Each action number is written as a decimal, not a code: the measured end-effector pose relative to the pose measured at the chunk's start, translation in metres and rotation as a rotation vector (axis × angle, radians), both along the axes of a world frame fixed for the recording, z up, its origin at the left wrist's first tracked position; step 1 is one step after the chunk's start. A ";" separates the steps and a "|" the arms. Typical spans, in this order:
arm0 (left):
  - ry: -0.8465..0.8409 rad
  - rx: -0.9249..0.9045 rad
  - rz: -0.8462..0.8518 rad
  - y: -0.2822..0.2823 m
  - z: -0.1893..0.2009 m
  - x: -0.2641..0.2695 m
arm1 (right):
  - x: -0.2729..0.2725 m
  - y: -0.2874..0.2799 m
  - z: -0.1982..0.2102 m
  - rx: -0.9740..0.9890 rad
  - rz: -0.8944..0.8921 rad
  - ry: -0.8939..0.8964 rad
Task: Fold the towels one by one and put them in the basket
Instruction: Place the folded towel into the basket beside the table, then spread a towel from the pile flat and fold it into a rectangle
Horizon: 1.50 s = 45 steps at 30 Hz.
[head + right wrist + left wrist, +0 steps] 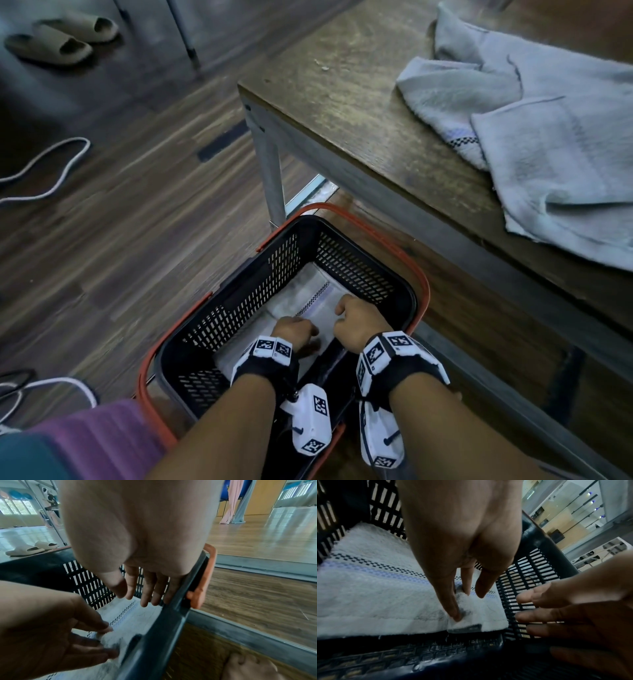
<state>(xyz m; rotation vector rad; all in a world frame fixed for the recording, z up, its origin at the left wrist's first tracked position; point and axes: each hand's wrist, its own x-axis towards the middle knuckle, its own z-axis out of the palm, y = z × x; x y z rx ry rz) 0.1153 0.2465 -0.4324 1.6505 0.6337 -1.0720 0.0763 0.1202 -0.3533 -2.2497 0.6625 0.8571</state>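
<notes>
A black mesh basket (pixel 284 260) with orange handles stands on the floor by the table leg. A folded white towel (pixel 308 298) with a checkered stripe lies flat on its bottom. Both hands are inside the basket. My left hand (pixel 296 330) pinches the towel's (pixel 368 595) near corner between thumb and fingers (pixel 456 615). My right hand (pixel 356 318) hovers just above the towel (pixel 137 619) beside the basket's right rim (pixel 171 622), its fingers (pixel 145 601) straight and holding nothing. Unfolded pale towels (pixel 548 137) lie heaped on the table.
The wooden table (pixel 342 102) stands right of the basket, its metal leg (pixel 274 178) just behind the far corner. Slippers (pixel 61 34) and a white cord (pixel 51 164) lie on the wood floor at left. A bare foot (pixel 248 668) stands right of the basket.
</notes>
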 end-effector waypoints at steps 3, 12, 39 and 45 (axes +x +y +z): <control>-0.051 0.008 -0.029 -0.004 -0.001 0.000 | -0.002 -0.005 0.002 0.022 -0.023 -0.034; -0.080 0.116 -0.121 -0.007 0.080 0.017 | 0.034 -0.011 0.094 0.182 0.093 -0.093; -1.578 -0.082 -0.782 -0.216 0.389 -0.043 | -0.179 -0.216 0.320 -0.215 -0.296 -0.714; -1.740 -0.363 -0.869 -0.268 0.493 -0.091 | -0.186 -0.217 0.369 -0.391 -0.433 -1.124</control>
